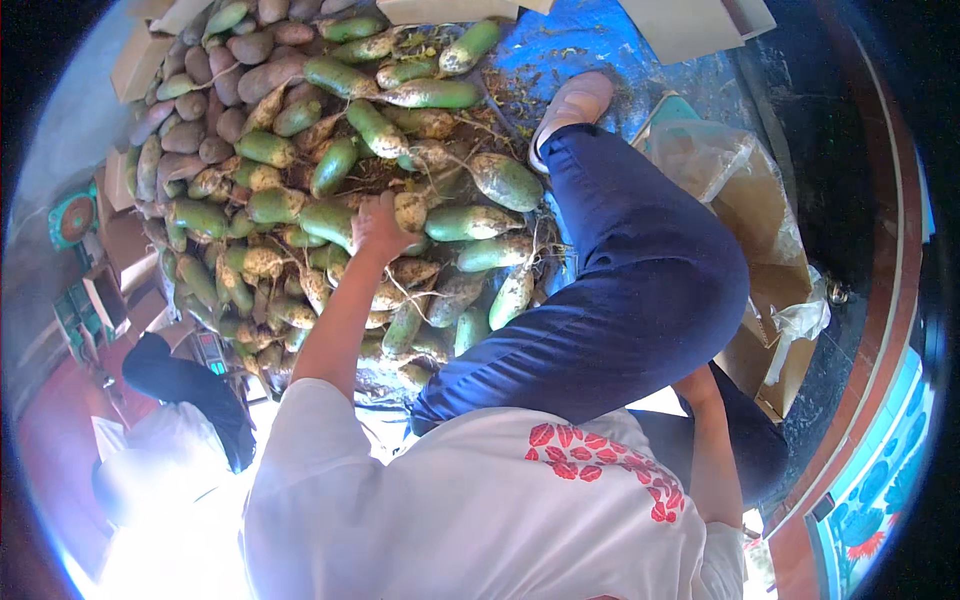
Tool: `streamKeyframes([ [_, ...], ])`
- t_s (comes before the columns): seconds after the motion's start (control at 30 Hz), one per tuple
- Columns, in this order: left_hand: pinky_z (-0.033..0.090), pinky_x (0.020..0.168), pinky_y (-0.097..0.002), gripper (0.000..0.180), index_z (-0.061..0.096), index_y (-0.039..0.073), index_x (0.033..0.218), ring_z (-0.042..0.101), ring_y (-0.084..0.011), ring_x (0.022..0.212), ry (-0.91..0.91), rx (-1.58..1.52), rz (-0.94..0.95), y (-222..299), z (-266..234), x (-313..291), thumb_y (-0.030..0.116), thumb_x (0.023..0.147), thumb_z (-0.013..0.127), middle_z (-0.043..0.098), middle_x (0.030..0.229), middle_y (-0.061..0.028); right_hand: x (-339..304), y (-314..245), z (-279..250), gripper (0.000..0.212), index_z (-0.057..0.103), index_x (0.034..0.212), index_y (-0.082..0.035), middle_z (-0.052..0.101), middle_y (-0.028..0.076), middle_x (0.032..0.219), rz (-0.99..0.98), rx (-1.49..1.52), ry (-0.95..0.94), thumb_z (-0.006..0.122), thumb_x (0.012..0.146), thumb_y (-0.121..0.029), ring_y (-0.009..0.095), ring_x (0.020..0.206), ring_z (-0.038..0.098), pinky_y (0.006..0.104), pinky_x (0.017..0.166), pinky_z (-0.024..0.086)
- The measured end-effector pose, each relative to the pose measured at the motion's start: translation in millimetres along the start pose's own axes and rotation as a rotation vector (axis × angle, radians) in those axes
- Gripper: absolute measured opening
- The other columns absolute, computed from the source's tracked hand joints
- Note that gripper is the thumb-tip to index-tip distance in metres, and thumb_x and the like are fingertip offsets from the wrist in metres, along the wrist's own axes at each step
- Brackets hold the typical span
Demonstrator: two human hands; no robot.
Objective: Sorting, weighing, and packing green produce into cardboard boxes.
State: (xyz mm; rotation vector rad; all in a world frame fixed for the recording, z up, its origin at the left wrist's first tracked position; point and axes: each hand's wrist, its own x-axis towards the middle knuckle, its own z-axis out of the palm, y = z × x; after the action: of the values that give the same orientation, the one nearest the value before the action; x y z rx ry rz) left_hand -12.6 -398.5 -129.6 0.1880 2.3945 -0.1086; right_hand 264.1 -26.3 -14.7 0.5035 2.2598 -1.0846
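Observation:
My left hand (378, 228) reaches into a big heap of soil-covered green radishes (270, 205). Its fingers curl against the pale, muddy end of one radish (410, 211), which still lies among the others. Another green radish (327, 222) lies just left of the hand. Thin root tails stick out around it. My right hand (695, 382) is down at the right beside my bent leg. The leg hides its fingers, so what it holds, if anything, is out of sight.
Brownish-red roots (268, 80) fill the heap's far left. A blue tarp (600, 40) shows beyond my shoe (580, 100). An opened cardboard box (765, 215) with clear plastic stands at right. Someone in dark trousers (190, 385) is at lower left, near a green scale (73, 218).

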Motion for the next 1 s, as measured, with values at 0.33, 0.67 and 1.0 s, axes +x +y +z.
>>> streamKeyframes([
  [0.33, 0.035, 0.086, -0.0371, 0.034, 0.048, 0.007, 0.106, 0.042, -0.0229, 0.104, 0.402, 0.18, 0.554, 39, 74, -21, 0.011, 0.072, 0.048, 0.046, 0.108, -0.0102, -2, 4, 14, 0.04, 0.051, 0.108, -0.004, 0.05, 0.015, 0.113, 0.146, 0.216, 0.035, 0.062, 0.071, -0.013, 0.028, 0.107, 0.046, 0.035, 0.089, 0.037],
  [0.67, 0.041, 0.08, -0.0399, 0.054, 0.042, 0.006, 0.11, 0.053, -0.0247, 0.093, -0.025, 0.375, 0.403, 54, 75, 26, 0.027, 0.064, 0.062, 0.05, 0.101, -0.0107, -4, -9, 13, 0.043, 0.049, 0.111, -0.004, 0.047, 0.016, 0.118, 0.098, -0.013, 0.013, 0.062, 0.071, -0.011, 0.027, 0.11, 0.043, 0.0343, 0.092, 0.034],
  [1.0, 0.039, 0.081, -0.0305, 0.058, 0.052, -0.006, 0.105, 0.053, -0.0222, 0.088, -0.48, -0.779, 0.045, -7, -65, -52, 0.031, 0.063, 0.067, 0.058, 0.096, -0.0151, -28, -132, -115, 0.015, 0.056, 0.093, 0.001, 0.059, 0.007, 0.083, 0.051, 0.182, 0.591, 0.05, 0.081, -0.005, 0.014, 0.079, 0.055, 0.0256, 0.071, 0.042],
])
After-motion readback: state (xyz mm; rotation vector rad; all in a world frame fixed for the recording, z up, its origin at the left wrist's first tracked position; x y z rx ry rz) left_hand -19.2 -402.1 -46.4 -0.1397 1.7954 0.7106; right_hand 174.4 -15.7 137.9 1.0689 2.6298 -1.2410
